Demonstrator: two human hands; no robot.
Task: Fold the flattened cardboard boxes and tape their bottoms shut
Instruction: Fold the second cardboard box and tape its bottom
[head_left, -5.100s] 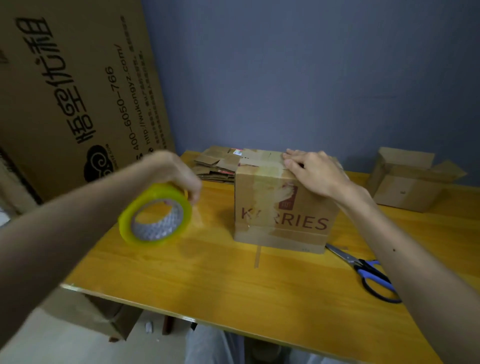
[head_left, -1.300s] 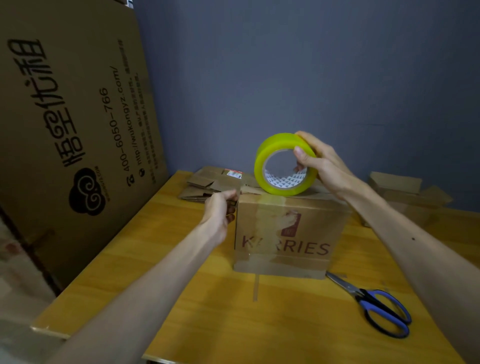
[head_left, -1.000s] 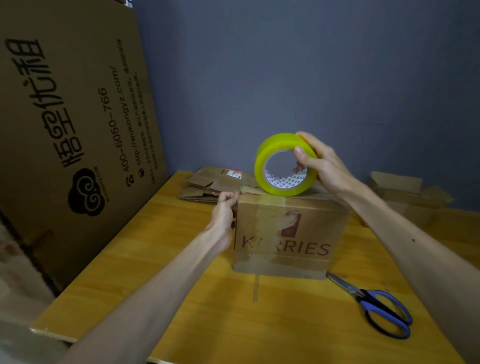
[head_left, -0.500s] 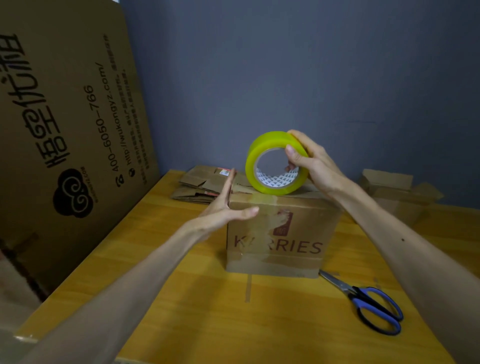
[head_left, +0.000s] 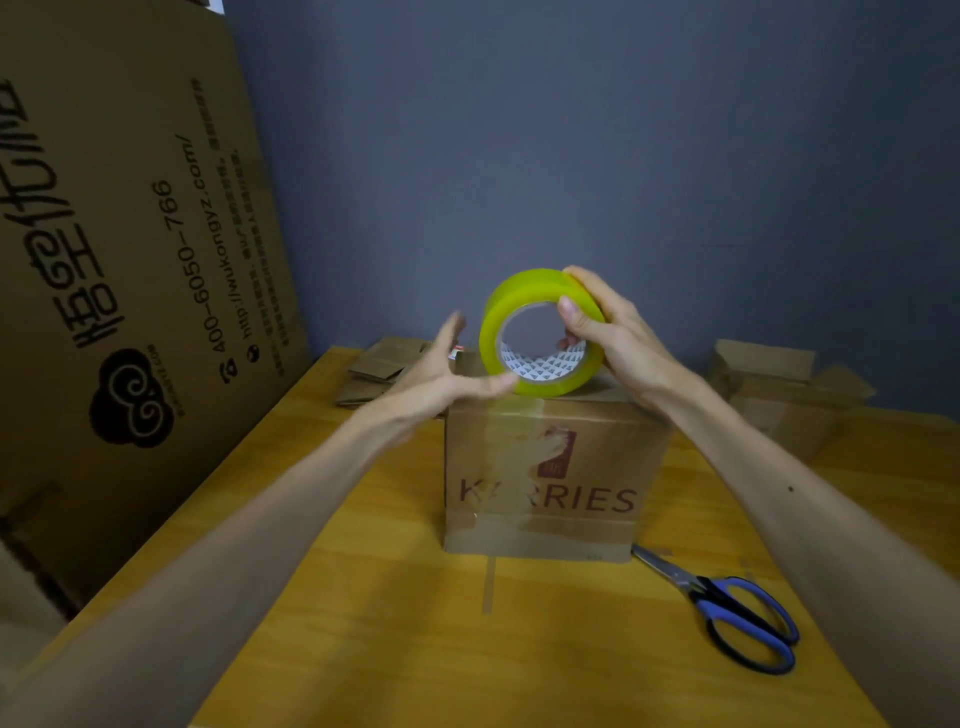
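Observation:
A folded cardboard box (head_left: 556, 483) printed KARRIES stands on the wooden table (head_left: 395, 639) with its taped side up. A yellow roll of tape (head_left: 535, 332) rests upright on the box's top near edge. My right hand (head_left: 608, 338) grips the roll, thumb through its core. My left hand (head_left: 447, 374) is spread flat beside the roll, its thumb touching the roll's lower left rim. Several flattened boxes (head_left: 379, 371) lie stacked behind my left hand.
Blue-handled scissors (head_left: 727, 608) lie on the table right of the box. An opened cardboard box (head_left: 784, 395) sits at the back right. A large printed cardboard sheet (head_left: 119, 270) leans along the left edge. A grey wall stands behind.
My left hand left the box's top left corner, opened, and rose to the tape roll. My right hand keeps the roll on the box's top.

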